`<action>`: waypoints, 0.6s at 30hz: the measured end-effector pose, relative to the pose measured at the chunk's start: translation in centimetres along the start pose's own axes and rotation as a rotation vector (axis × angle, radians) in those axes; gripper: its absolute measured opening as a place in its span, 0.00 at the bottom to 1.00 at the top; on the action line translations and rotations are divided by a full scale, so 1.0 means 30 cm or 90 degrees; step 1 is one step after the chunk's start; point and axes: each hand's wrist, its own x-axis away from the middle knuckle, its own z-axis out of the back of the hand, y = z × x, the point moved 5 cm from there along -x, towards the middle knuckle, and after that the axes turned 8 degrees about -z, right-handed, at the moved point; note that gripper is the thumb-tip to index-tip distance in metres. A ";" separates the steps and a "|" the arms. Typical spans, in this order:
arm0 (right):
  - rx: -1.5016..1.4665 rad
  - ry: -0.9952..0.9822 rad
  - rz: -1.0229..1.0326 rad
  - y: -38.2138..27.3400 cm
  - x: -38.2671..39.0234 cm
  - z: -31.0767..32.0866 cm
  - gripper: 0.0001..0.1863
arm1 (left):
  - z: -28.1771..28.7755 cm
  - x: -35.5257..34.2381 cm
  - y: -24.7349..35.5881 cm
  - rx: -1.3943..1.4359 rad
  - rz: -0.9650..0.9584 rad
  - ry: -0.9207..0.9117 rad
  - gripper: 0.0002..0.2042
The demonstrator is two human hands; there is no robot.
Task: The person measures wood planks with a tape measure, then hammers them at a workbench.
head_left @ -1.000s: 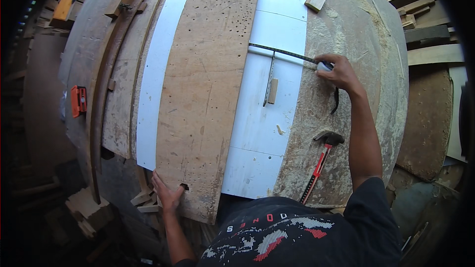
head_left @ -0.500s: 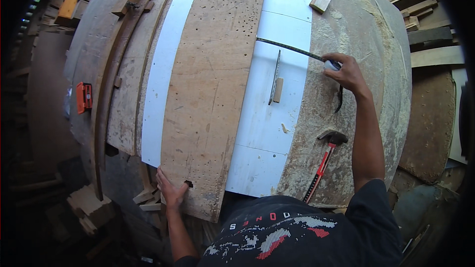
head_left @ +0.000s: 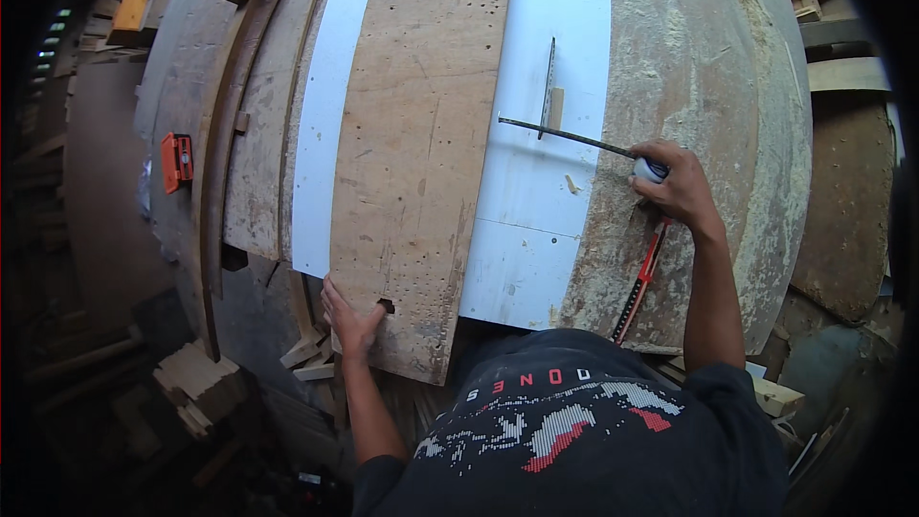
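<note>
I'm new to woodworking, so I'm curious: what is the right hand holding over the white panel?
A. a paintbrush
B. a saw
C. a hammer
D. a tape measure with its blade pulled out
D: the right hand grips a tape measure, its thin blade stretched across the white panel.

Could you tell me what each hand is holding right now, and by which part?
Right hand holds a tape measure by its case, blade extended. Left hand presses the plywood board at its near edge.
</note>
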 end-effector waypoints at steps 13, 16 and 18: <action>0.046 0.037 0.006 -0.004 0.013 -0.066 0.20 | 0.003 0.001 0.004 0.023 -0.005 -0.003 0.55; 0.033 0.036 0.001 -0.001 0.009 -0.066 0.20 | 0.005 -0.001 0.012 0.012 -0.008 -0.001 0.55; 0.035 0.032 -0.005 0.000 0.008 -0.065 0.20 | 0.005 -0.002 0.014 0.012 -0.004 -0.006 0.55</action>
